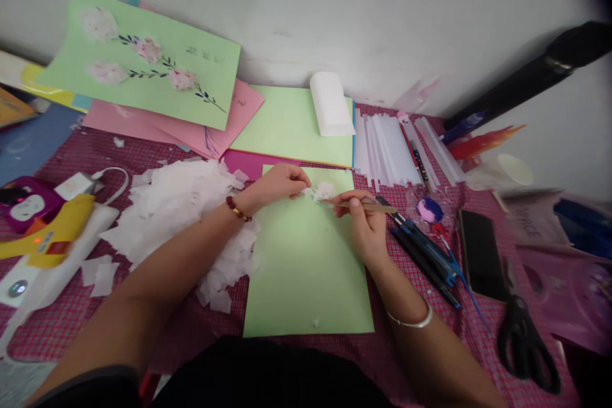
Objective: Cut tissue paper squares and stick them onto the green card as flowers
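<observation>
A light green sheet of paper [306, 268] lies in front of me. Near its top edge sits a small cluster of white tissue pieces [325, 190]. My left hand [282, 183] is closed in a pinch beside the cluster, its fingertips at a bit of white tissue. My right hand [366, 220] grips a thin wooden stick [375, 206], whose tip touches the cluster from the right. Under and beside my left forearm spreads a big heap of white tissue squares [176, 204].
A yellow glue gun [62, 229] rests on a white power strip at left. A green sheet with tissue flowers [157, 64] leans at the back left. White glue sticks [387, 146], pens [421, 255], a phone [482, 255] and black scissors [523, 338] lie to the right.
</observation>
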The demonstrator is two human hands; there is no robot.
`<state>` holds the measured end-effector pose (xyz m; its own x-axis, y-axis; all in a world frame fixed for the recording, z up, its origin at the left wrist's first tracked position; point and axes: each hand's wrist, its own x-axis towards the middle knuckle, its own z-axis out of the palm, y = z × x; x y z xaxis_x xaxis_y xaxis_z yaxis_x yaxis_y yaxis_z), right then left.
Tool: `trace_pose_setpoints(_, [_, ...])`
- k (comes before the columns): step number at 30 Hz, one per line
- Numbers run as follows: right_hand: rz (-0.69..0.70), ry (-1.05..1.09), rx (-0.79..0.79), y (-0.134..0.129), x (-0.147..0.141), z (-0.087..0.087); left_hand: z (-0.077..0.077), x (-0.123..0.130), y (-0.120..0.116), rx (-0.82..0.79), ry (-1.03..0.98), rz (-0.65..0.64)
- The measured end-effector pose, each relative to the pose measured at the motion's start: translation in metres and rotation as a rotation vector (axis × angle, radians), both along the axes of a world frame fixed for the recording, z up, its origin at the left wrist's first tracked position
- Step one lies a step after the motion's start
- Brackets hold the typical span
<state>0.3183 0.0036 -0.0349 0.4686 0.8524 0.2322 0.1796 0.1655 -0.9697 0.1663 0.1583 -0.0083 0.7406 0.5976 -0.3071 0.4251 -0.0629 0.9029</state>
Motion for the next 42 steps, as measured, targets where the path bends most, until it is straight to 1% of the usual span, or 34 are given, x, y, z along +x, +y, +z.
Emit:
trace_pose_setpoints(4, [0.034,-0.070,-0.024,0.001,-0.001,-0.001,-0.006,-0.009,0.012,-0.114,-0.133,0.084])
trace_pose_setpoints(9, [0.004,-0.141,0.019,0.000,0.000,0.001,-0.015,-0.011,0.016,-0.158,-0.129,0.056])
trace_pose_setpoints(12, [-0.020,-0.160,0.042,-0.001,-0.001,0.003,-0.018,-0.012,0.019,-0.139,-0.110,-0.003])
trace_pose_setpoints(14, [-0.032,-0.159,0.046,-0.001,-0.002,0.004,-0.016,-0.014,0.022,-0.102,-0.097,-0.059])
trace_pose_setpoints(17, [-0.047,-0.140,0.048,-0.001,-0.001,0.002,-0.008,-0.018,0.022,-0.105,-0.118,-0.145])
trace_pose_setpoints(19, [-0.059,-0.108,0.046,0.000,0.000,0.000,-0.002,-0.018,0.017,-0.152,-0.170,-0.219])
trace_pose_setpoints(21, [-0.067,-0.070,0.044,0.000,0.001,-0.001,0.001,-0.014,0.009,-0.165,-0.220,-0.294])
trace_pose_setpoints(23, [-0.065,-0.034,0.045,0.000,0.002,-0.002,-0.002,-0.005,0.000,-0.072,-0.225,-0.322])
trace_pose_setpoints(26, [-0.080,0.023,0.050,-0.001,0.003,-0.002,-0.012,0.009,-0.010,0.192,-0.136,-0.251])
trace_pose_setpoints(28, [-0.119,0.049,0.078,-0.002,0.003,-0.002,-0.018,0.013,-0.013,0.306,-0.079,-0.225])
trace_pose_setpoints(30, [-0.157,0.045,0.118,-0.004,0.001,-0.001,-0.020,0.012,-0.012,0.341,-0.063,-0.228])
trace_pose_setpoints(32, [-0.154,0.021,0.144,-0.006,-0.002,0.000,-0.019,0.010,-0.011,0.351,-0.068,-0.231])
trace_pose_setpoints(35, [-0.090,-0.048,0.146,-0.009,-0.006,0.003,-0.019,0.009,-0.010,0.359,-0.075,-0.217])
trace_pose_setpoints(38, [-0.026,-0.119,0.137,-0.010,-0.009,0.004,-0.021,0.012,-0.011,0.376,-0.070,-0.172])
trace_pose_setpoints(42, [0.001,-0.195,0.108,-0.008,-0.009,0.002,-0.023,0.015,-0.011,0.383,-0.056,-0.119])
